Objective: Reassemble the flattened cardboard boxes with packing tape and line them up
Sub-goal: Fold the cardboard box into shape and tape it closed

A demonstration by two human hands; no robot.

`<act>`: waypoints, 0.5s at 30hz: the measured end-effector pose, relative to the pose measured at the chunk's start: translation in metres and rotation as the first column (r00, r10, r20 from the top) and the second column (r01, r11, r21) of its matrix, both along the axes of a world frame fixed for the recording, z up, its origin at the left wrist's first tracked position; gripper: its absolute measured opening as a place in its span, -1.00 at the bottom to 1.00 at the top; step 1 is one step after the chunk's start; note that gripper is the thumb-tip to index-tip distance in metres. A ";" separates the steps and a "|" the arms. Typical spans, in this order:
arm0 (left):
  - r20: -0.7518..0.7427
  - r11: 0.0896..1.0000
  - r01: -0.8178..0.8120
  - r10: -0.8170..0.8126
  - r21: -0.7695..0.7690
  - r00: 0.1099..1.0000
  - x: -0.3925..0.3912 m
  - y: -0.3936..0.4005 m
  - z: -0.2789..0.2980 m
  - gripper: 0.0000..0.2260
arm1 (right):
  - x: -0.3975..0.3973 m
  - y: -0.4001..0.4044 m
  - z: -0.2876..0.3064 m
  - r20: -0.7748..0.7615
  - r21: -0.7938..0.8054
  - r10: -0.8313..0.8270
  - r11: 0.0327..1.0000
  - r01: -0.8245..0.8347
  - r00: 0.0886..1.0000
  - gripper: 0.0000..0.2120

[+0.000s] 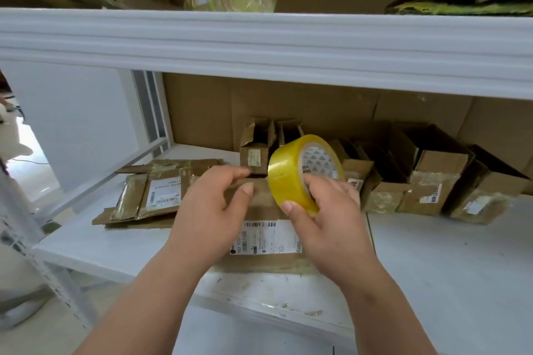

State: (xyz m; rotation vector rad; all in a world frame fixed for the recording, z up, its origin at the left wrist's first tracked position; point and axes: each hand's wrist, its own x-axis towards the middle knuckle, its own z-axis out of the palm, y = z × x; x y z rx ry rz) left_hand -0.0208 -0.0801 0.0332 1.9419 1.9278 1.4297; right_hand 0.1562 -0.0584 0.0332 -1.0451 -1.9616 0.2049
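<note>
Right hand (326, 210) grips the tape roll (291, 173) — left hand (213, 204) pinches the box (259, 210).

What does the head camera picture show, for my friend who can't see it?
A person's right hand grips a yellow tape roll while the left hand pinches the edge of a cardboard box lying on a white shelf. Flattened boxes lie to the left, and taped-up boxes stand in a row to the right.
</note>
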 end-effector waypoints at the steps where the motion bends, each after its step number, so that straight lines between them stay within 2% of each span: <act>1: 0.087 0.997 0.053 -0.057 0.054 0.995 0.002 -0.004 0.002 -0.80 | -0.003 0.001 -0.003 0.026 0.000 0.006 1.000 -0.006 1.000 -0.93; 3: 0.184 0.981 0.153 -0.173 0.116 0.968 0.004 -0.012 0.008 -0.76 | -0.009 0.002 -0.006 0.081 0.009 0.005 1.000 -0.005 0.997 -0.92; 5: 0.201 0.972 0.220 -0.231 0.077 0.952 0.003 -0.016 0.012 -0.72 | -0.013 0.004 -0.006 0.121 0.041 -0.008 0.999 0.003 0.993 -0.94; 7: 0.148 0.977 0.210 -0.214 0.041 0.965 0.001 -0.013 0.013 -0.74 | -0.016 0.004 -0.005 0.142 0.055 -0.018 0.998 0.010 0.990 -0.95; 10: 0.110 0.987 0.133 -0.143 0.094 0.984 -0.002 -0.006 0.015 -0.91 | -0.021 0.004 0.000 0.168 0.088 -0.039 0.996 0.024 0.985 -0.94; 15: -0.008 0.987 0.090 -0.090 0.136 0.996 -0.017 -0.001 0.030 -0.90 | -0.030 0.003 0.015 0.230 0.117 -0.100 0.990 0.075 0.968 -0.79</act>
